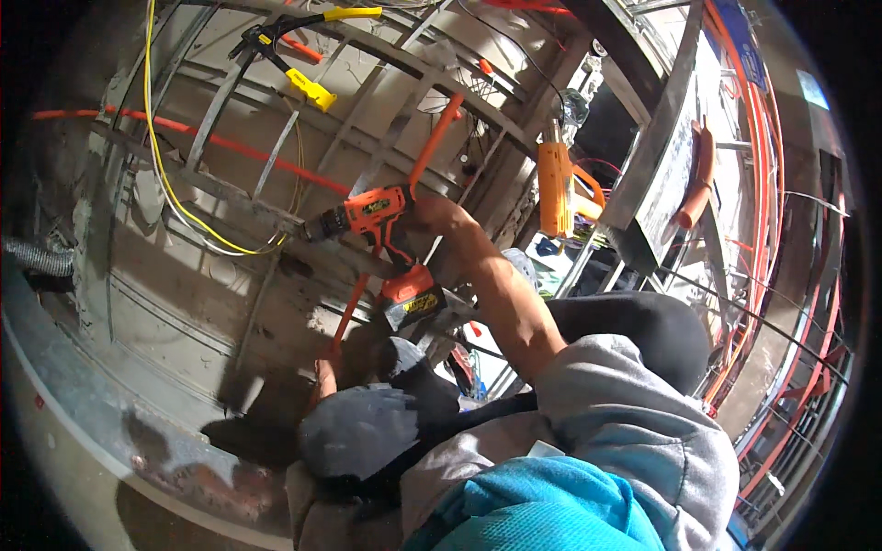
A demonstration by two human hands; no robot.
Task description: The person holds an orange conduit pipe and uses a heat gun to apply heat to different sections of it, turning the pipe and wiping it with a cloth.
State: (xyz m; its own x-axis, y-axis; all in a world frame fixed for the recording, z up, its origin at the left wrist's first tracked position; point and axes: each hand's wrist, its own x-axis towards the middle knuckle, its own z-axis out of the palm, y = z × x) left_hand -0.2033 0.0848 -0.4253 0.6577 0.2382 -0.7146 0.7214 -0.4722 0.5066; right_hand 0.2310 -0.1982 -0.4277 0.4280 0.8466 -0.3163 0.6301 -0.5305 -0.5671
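A straight orange pipe [436,140] slants through the middle of the view and passes behind an orange cordless drill [375,213]. My left hand [325,371] is closed around its lower end, partly hidden past my grey-capped knee. Beside the back of the drill, my right hand [434,217] is closed at the pipe. Its fingers are mostly hidden by the drill. No fingers wrap the drill's grip, and its black battery [413,308] points toward me. An orange heat gun [556,188] stands nozzle up to the right of my right hand.
A metal stud frame [225,108] spans the area ahead. A yellow-handled plier-like tool [266,41] rests on it at the far left. Yellow and white wires [165,174] hang near the drill's chuck. A short orange pipe piece [698,179] lies on a metal channel at right.
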